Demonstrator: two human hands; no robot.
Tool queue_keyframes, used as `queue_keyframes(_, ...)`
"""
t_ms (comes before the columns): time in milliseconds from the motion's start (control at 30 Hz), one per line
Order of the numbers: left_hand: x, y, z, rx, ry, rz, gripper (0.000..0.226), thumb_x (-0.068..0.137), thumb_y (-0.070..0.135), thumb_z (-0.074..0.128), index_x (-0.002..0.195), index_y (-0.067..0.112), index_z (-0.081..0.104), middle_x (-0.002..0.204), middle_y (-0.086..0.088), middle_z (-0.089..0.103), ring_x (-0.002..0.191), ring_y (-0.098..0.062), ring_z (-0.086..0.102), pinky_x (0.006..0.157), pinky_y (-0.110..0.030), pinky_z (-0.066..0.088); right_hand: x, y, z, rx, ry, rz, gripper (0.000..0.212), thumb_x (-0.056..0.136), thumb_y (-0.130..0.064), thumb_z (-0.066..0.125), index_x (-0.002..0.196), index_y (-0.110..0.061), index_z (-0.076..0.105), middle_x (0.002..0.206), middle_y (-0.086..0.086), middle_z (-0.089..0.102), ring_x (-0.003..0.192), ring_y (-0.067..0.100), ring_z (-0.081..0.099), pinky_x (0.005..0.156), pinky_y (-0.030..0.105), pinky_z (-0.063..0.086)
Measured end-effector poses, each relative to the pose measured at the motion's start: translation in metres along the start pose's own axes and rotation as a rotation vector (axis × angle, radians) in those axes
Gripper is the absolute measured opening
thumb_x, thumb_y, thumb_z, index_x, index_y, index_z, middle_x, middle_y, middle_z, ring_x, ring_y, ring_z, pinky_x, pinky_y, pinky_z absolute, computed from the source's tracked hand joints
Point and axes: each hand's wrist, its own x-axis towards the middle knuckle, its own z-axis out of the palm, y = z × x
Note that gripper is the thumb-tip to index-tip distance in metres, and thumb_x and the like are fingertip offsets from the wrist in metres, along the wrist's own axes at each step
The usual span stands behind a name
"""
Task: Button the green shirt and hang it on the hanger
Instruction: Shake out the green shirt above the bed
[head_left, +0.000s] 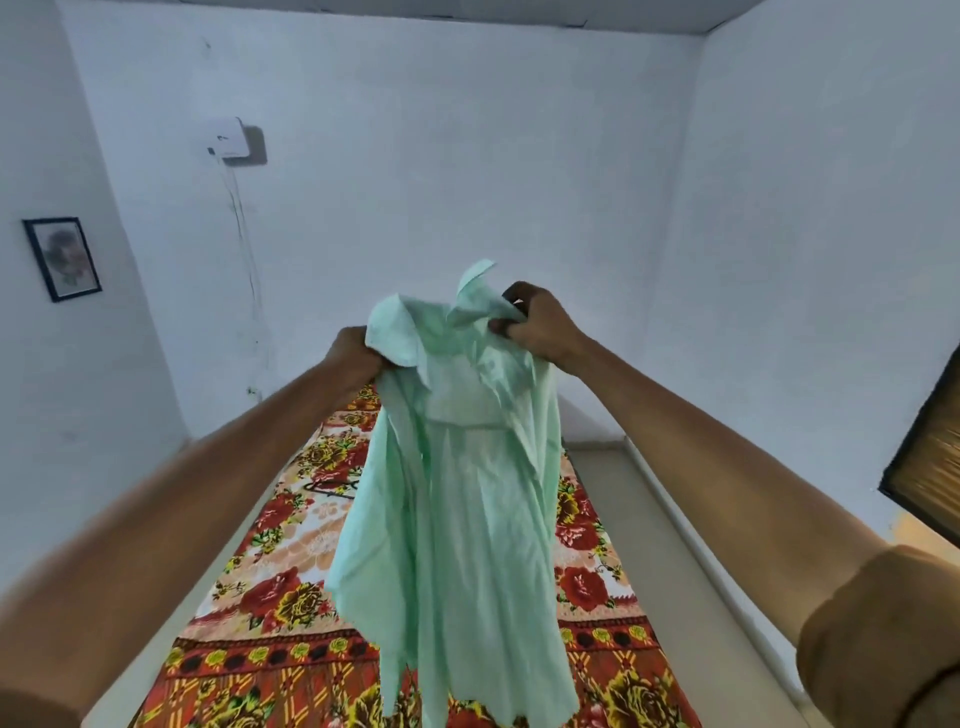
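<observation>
Pale walls (467, 156) fill the upper frame, and a bed under a red and yellow flowered blanket (291, 587) runs up the lower middle. Held up in front of it, at the centre of the frame, hangs the green shirt (457, 493), its front falling open in two loose panels — so the buttoning looks not yet begun, as far as can be seen. The left hand (353, 358) grips the fabric near the collar at the shirt's left edge, fingers bunched into the cloth; the right hand (540, 322) pinches the collar area at the upper right, fingers curled round a fold. Just left of the shirt, on the blanket, a dark thin shape shows — probably the hanger (332, 488), though it is half hidden. Judging from this, both steps are left: closing the buttons, then hanging the shirt.
</observation>
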Motion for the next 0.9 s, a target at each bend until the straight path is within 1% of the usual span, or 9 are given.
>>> queue_keyframes(100, -0.001, -0.013, 0.000, -0.067, -0.034, -0.009, 0.023, 0.092, -0.017, 0.055, 0.106, -0.004, 0.068, 0.086, -0.013, 0.067, 0.076, -0.028, 0.065, 0.054, -0.027, 0.058, -0.006, 0.004, 0.009, 0.068, -0.020, -0.004, 0.027, 0.084, 0.002, 0.071, 0.109, -0.004, 0.063, 0.097, 0.014, 0.071, 0.084, 0.022, 0.064, 0.076, 0.034, 0.052)
queue_keyframes(233, 0.002, -0.022, -0.001, -0.518, -0.013, -0.169, 0.016, 0.104, 0.016, 0.053, 0.107, 0.008, 0.067, 0.095, -0.008, 0.069, 0.085, -0.025, 0.066, 0.076, -0.039, 0.059, -0.009, 0.011, 0.021, 0.034, 0.190, 0.021, 0.034, 0.079, 0.008, 0.059, 0.111, -0.004, 0.064, 0.104, 0.007, 0.068, 0.092, 0.020, 0.059, 0.073, 0.028, 0.046)
queue_keyframes(367, 0.004, -0.037, -0.010, 0.012, -0.049, -0.040, 0.022, 0.099, -0.001, 0.050, 0.100, 0.008, 0.070, 0.090, -0.008, 0.069, 0.082, -0.024, 0.065, 0.064, -0.032, 0.055, -0.015, 0.026, 0.034, -0.087, 0.043, 0.013, 0.024, 0.082, 0.003, 0.065, 0.101, -0.011, 0.067, 0.092, 0.006, 0.070, 0.083, 0.019, 0.063, 0.057, 0.007, 0.042)
queue_keyframes(433, 0.008, -0.044, -0.014, 0.196, -0.037, 0.041, 0.025, 0.091, -0.013, 0.050, 0.104, -0.006, 0.070, 0.095, -0.018, 0.069, 0.088, -0.025, 0.063, 0.074, -0.036, 0.052, -0.020, 0.029, 0.041, -0.047, 0.093, 0.028, 0.022, 0.081, 0.004, 0.063, 0.097, -0.010, 0.067, 0.089, 0.004, 0.070, 0.081, 0.017, 0.063, 0.057, 0.005, 0.043)
queue_keyframes(533, 0.011, -0.054, -0.017, 0.418, 0.028, 0.038, 0.018, 0.084, -0.015, 0.053, 0.093, -0.015, 0.069, 0.084, -0.020, 0.064, 0.083, -0.021, 0.058, 0.067, -0.036, 0.045, -0.026, 0.033, 0.056, -0.054, 0.041, 0.062, 0.020, 0.082, 0.002, 0.066, 0.100, -0.008, 0.066, 0.091, 0.010, 0.072, 0.080, 0.019, 0.063, 0.061, 0.014, 0.046)
queue_keyframes(633, 0.010, -0.066, -0.018, 0.402, 0.038, -0.016, 0.016, 0.082, -0.018, 0.052, 0.083, -0.014, 0.068, 0.073, -0.012, 0.057, 0.070, -0.016, 0.055, 0.050, -0.029, 0.049, -0.033, 0.040, 0.070, -0.081, 0.026, 0.075, 0.021, 0.081, 0.000, 0.070, 0.098, -0.011, 0.066, 0.090, 0.012, 0.072, 0.078, 0.020, 0.062, 0.068, 0.032, 0.049)
queue_keyframes(733, 0.011, -0.083, -0.024, 0.284, 0.070, -0.066, 0.020, 0.085, -0.017, 0.051, 0.073, -0.011, 0.065, 0.065, -0.012, 0.056, 0.064, -0.024, 0.061, 0.048, -0.037, 0.056, -0.035, 0.048, 0.081, -0.096, 0.023, 0.102, 0.022, 0.078, -0.002, 0.073, 0.096, -0.012, 0.067, 0.084, 0.004, 0.070, 0.078, 0.019, 0.063, 0.068, 0.030, 0.049)
queue_keyframes(833, 0.012, -0.096, -0.031, 0.266, 0.025, -0.064, 0.020, 0.089, -0.018, 0.052, 0.086, -0.010, 0.070, 0.075, -0.018, 0.065, 0.069, -0.037, 0.069, 0.062, -0.052, 0.062, -0.036, 0.056, 0.091, -0.137, -0.004, 0.140, 0.023, 0.077, -0.007, 0.076, 0.098, -0.012, 0.069, 0.093, 0.003, 0.072, 0.086, 0.023, 0.067, 0.074, 0.036, 0.054)
queue_keyframes(900, 0.017, -0.107, -0.033, 0.229, 0.007, -0.105, 0.022, 0.090, -0.018, 0.050, 0.091, -0.010, 0.070, 0.078, -0.021, 0.066, 0.057, -0.031, 0.067, 0.048, -0.044, 0.061, -0.036, 0.064, 0.101, -0.148, 0.007, 0.152, 0.020, 0.076, -0.007, 0.075, 0.094, -0.012, 0.069, 0.094, 0.003, 0.072, 0.087, 0.023, 0.067, 0.076, 0.037, 0.055)
